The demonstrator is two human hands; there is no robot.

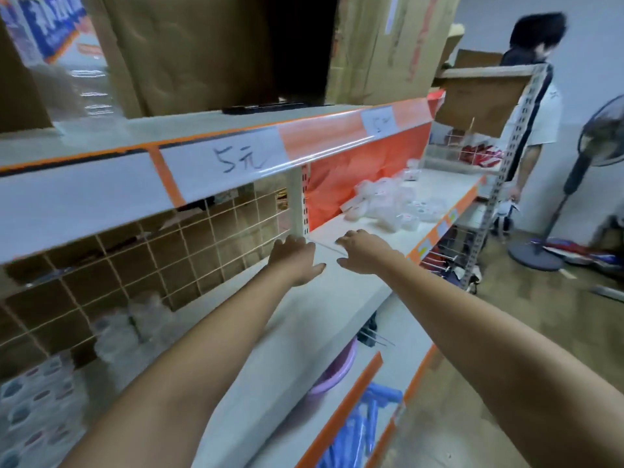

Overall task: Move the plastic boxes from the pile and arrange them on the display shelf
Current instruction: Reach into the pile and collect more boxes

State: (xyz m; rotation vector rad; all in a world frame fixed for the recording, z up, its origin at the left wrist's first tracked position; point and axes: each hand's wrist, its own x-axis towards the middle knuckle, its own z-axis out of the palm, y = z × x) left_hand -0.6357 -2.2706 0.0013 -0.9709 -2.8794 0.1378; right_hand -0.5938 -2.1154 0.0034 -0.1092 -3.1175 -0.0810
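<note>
1. Both bare forearms reach forward from the bottom of the view over the display shelf (324, 298), a pale board with an orange strip along its front edge.
2. The left hand (297, 261) is held low over the shelf board, its fingers straight and a little spread, holding nothing; whether it touches the board I cannot tell.
3. The right hand (363, 251) is just beside it, palm down, fingers relaxed and slightly bent, also holding nothing.
4. The plastic boxes (388, 206) lie in a loose pile farther along the same shelf, beyond both hands and apart from them, in front of an orange back panel (364, 167).
5. A wire grid (152, 265) closes the back of the shelf on the left; brown cardboard shows behind it.
6. More clear plastic packages (135, 325) stand at the left, near the grid; they are blurred.
7. On the edge of the shelf above there is a white price label (236, 160) with handwriting.
8. Big cardboard cartons (189, 52) stand on that upper shelf.
9. Under the shelf, a lilac basin (337, 373) and blue plastic items (364, 427) are visible.
10. At the right, another person (537, 106) in a white shirt stands by the end of the rack, and a standing fan (574, 184) is on the brown floor (506, 332).
</note>
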